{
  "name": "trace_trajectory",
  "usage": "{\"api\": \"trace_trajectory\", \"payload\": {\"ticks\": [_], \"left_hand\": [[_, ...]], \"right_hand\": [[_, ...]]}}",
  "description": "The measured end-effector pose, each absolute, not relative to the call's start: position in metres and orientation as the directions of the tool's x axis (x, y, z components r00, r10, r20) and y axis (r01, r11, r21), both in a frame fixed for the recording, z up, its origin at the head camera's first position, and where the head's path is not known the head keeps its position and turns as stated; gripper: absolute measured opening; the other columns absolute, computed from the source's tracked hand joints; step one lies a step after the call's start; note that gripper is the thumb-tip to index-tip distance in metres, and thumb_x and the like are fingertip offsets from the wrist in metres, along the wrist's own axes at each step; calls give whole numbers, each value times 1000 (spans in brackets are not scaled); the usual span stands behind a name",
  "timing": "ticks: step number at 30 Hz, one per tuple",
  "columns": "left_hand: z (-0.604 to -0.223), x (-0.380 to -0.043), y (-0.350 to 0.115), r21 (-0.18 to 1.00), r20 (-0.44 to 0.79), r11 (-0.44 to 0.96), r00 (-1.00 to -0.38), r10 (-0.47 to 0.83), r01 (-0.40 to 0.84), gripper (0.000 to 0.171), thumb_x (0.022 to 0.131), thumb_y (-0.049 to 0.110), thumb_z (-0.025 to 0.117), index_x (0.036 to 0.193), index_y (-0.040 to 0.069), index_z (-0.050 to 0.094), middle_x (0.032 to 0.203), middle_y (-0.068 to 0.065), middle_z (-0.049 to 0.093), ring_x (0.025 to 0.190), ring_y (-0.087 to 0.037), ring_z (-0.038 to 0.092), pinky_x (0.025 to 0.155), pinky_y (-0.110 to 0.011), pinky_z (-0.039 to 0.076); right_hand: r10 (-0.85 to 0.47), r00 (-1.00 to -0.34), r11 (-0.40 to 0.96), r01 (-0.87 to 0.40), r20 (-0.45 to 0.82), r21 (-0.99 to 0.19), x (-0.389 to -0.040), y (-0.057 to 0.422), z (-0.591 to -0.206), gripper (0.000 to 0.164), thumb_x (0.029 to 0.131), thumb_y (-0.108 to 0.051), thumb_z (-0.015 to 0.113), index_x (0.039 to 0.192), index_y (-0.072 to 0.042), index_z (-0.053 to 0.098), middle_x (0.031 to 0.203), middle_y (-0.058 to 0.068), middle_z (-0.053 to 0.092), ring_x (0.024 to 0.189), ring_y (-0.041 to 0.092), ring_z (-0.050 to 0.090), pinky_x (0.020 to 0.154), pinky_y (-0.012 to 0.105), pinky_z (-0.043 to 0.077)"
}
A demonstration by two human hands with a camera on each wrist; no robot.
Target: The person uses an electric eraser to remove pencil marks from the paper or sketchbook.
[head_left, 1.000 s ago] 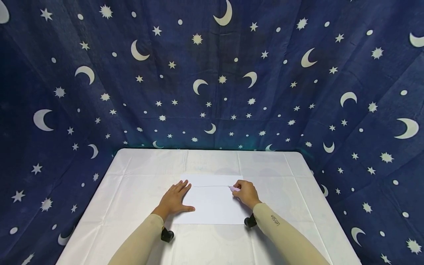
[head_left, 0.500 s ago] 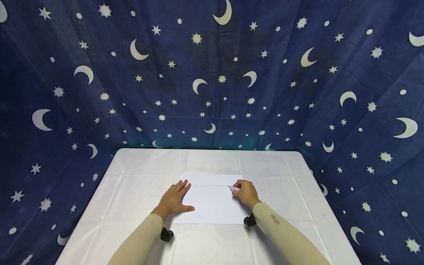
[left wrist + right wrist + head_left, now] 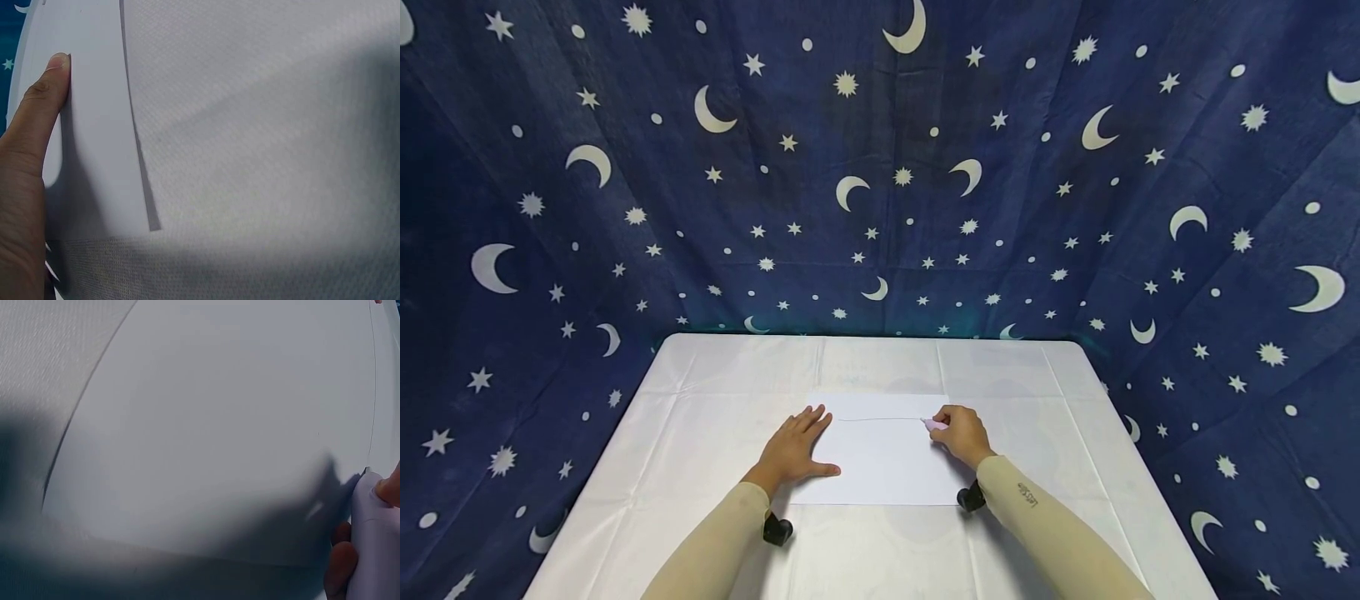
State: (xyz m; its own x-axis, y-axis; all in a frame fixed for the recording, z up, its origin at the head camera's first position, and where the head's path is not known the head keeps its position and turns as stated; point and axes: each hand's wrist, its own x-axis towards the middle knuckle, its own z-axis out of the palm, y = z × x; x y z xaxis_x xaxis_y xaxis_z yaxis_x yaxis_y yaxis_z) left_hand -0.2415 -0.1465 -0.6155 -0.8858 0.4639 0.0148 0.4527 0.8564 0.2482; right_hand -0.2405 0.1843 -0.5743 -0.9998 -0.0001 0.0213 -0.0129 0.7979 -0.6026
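Since half a second before, your right hand (image 3: 962, 435) has moved slightly rightward, so the thin line (image 3: 880, 419) comes a little nearer to the right edge of the white sheet (image 3: 880, 467); I cannot tell if it is cut or drawn. Your right fingers pinch the pale purple tool (image 3: 936, 425) near the sheet's far right corner. Your left hand (image 3: 790, 452) lies spread at the left edge, gripping nothing. The smooth, flat sheet lies well inside the far edge of the coarsely woven tablecloth (image 3: 1022, 375); the tool is rounded, with small dark tip.

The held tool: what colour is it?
The tool is pale lilac, clearest in the right wrist view.
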Motion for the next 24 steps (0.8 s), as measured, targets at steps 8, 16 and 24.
{"api": "trace_trajectory", "payload": {"ticks": [8,16,24], "left_hand": [[-612,-240,-146,261,9,854,-886,464,450,105,59,80,52,140,16,34,147,-4,23,134,-25,16,106,-46,14],[-614,-239,-146,244,1,862,-889,458,445,106,59,81,50,141,17,32,147,-3,22,134,-24,15,106,-45,14],[-615,-241,-146,233,-30,874,-895,444,426,107,58,84,46,142,20,29,148,0,18,135,-20,11,107,-42,10]], "right_hand": [[-7,-1000,793,-8,4,-610,-244,177,-578,18,66,-15,75,82,-11,68,69,-4,58,64,13,50,61,30,42],[1,-1000,799,-4,7,-601,-244,176,-579,18,65,-15,75,82,-11,68,70,-4,58,65,13,51,62,30,42],[-5,-1000,802,-22,31,-597,-243,183,-576,18,64,-15,75,80,-10,68,69,-4,58,63,14,50,60,30,42]]}}
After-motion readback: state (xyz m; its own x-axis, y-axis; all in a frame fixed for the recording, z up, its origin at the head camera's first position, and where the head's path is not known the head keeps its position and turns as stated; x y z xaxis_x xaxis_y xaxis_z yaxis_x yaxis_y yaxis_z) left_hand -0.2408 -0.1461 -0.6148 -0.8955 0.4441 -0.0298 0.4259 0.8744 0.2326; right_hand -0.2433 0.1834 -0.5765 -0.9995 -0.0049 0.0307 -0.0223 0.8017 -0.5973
